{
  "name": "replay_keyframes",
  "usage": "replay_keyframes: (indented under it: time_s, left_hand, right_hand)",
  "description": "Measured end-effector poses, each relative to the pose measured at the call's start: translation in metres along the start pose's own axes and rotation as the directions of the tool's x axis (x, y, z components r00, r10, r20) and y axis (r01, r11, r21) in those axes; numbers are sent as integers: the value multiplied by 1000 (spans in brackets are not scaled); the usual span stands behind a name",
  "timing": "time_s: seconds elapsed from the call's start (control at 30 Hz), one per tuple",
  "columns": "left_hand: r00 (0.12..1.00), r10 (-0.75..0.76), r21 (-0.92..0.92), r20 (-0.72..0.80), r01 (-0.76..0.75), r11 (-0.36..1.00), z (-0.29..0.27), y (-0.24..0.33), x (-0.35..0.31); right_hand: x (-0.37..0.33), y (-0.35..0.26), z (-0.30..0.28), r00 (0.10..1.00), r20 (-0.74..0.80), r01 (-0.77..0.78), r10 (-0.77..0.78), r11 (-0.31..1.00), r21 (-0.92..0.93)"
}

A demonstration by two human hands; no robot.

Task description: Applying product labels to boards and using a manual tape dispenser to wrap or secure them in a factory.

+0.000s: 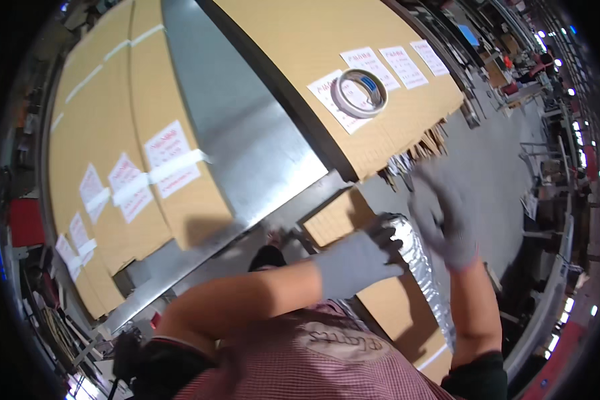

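My left hand (360, 263), in a grey glove with dark fingertips, reaches across my front. Its bent fingers are closed at the upper end of a long piece wrapped in shiny silver foil (420, 267). On the other side of the foil, my right hand (447, 217) is raised in a grey glove. Motion blurs its fingertips, but its curved fingers stand apart from the thumb, and I see nothing between them. Brown cardboard (393, 307) lies beside the foil-wrapped piece, partly covered by my left hand.
A roll of tape (360, 93) rests on printed paper labels on a large cardboard stack (400, 140) ahead. Leftward, more cardboard (107, 87) has labels taped on. A metal surface (240, 127) lies between the stacks, with a metal edge (173, 280) nearer me. Grey floor (507, 193) shows right.
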State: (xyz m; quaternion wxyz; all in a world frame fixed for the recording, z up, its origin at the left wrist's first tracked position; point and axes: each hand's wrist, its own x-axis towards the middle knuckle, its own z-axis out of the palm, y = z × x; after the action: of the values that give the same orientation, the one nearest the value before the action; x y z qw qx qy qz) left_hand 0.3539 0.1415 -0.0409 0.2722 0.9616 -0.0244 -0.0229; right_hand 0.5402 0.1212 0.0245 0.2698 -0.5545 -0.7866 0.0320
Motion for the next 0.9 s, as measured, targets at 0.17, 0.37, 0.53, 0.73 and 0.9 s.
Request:
replay_keyframes:
  time_s: [0.17,0.37,0.53,0.73,0.9]
  left_hand:
    - [970,10,-124,-242,-41,991,-58,-54,-56]
    - [301,-860,-607,-412,613,506,-137,-177,-186]
    - [326,-877,-446,-353,765,464,-108,-140,-134]
    - [334,-861,-541,-384,674,503,-85,-149,-125]
    - [251,-839,-802,-483,259,539,-70,-174,-120]
  right_hand:
    - [-184,-16,-37,381,873,-923,303,71,378]
    - [-335,-45,-93,174,948,-936,268,-253,244]
    - [-199,-50,-21,259,872,-908,416,-204,367]
    - [-103,1,3,739,434,-638,515,330,696]
    - [-298,107,7,277,763,-910,583,-97,404]
